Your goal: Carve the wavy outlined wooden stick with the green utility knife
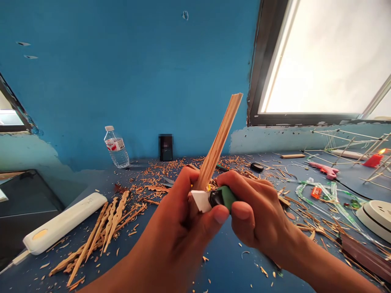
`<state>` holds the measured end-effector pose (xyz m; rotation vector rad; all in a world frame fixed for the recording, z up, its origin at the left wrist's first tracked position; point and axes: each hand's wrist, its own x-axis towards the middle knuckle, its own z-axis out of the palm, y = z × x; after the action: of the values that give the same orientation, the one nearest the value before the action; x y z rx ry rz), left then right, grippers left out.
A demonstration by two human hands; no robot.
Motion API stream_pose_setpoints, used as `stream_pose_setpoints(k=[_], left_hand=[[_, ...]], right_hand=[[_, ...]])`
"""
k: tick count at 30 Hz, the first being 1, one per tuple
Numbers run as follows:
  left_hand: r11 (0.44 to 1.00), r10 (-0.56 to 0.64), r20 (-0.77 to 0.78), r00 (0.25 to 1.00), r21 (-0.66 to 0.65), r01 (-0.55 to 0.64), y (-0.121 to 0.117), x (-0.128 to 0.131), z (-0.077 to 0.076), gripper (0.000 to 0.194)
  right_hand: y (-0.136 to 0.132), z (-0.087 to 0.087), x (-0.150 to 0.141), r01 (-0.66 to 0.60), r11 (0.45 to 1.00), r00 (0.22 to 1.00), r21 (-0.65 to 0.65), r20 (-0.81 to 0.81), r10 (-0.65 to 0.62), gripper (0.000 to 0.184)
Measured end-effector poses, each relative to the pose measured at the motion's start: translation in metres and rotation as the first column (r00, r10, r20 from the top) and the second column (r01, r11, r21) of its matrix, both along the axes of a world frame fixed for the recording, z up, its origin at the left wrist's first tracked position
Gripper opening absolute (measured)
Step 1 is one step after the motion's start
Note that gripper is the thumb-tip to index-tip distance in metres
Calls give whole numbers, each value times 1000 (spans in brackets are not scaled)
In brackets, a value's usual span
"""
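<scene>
My left hand (180, 203) is wrapped round the lower end of a flat wooden strip (220, 136), which rises tilted to the right. Closed on the green and black handle (226, 198) of a carving knife, my right hand (256, 203) sits close beside it. The knife's wide pale blade (202, 200) lies across the base of the strip, and my left thumb reaches the handle. Part of the blade's edge and the strip's lower end are hidden by my fingers. Carved wooden pieces (113, 219) with wavy edges lie in a pile to the left.
Shavings cover much of the blue table (226, 260). At left are a white power strip (65, 224) and a water bottle (117, 147); a phone (166, 147) leans on the wall. On the right are a pink glue gun (324, 169), a lit red candle (374, 160) and a stick frame (351, 140).
</scene>
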<state>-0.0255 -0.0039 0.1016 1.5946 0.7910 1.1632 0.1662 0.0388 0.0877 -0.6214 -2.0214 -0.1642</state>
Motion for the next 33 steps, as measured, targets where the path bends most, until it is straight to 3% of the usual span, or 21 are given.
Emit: stream_pose_setpoints(k=[3, 7, 12, 16, 19, 22, 23, 25, 27, 28, 30, 33], left_hand=[[1000, -5, 24, 1000, -27, 6, 3, 1, -4, 43], [994, -5, 115, 993, -112, 18, 7, 5, -9, 36], [991, 18, 240, 971, -133, 14, 3, 18, -1, 47], [980, 86, 248, 965, -197, -36, -1, 24, 3, 51], [950, 134, 236, 963, -307, -57, -1, 23, 0, 51], [908, 89, 242, 966, -419, 22, -2, 21, -2, 54], [894, 63, 247, 967, -444, 55, -4, 21, -1, 55], [867, 9, 258, 966, -483, 121, -7, 19, 1, 55], [834, -34, 302, 953, -516, 193, -10, 17, 3, 53], [811, -48, 332, 942, -538, 231, -11, 15, 4, 52], [767, -54, 388, 920, -574, 287, -10, 12, 6, 53], [766, -24, 402, 915, -581, 275, -5, 10, 9, 49]], right_hand=[[2, -3, -2, 33, 999, 999, -2, -13, -33, 56], [5, -6, -4, 65, 998, 998, -16, -17, -66, 53], [8, -8, -6, 87, 996, 996, -9, -10, -87, 50], [8, -9, -5, 159, 986, 987, 41, -10, -158, 51], [8, -10, -8, 292, 940, 956, 178, -33, -291, 53], [10, -10, -10, 417, 858, 907, 301, -77, -414, 51], [11, -9, -10, 424, 858, 905, 291, -88, -417, 50], [15, -7, -6, 343, 924, 939, 167, -92, -332, 47], [18, -4, 0, 122, 989, 981, -80, -139, -132, 47], [19, -2, 4, -25, 978, 982, -209, -186, -15, 48], [18, 2, 12, -278, 878, 943, -389, -285, 172, 46], [14, 8, 24, -443, 747, 893, -496, -319, 318, 35]])
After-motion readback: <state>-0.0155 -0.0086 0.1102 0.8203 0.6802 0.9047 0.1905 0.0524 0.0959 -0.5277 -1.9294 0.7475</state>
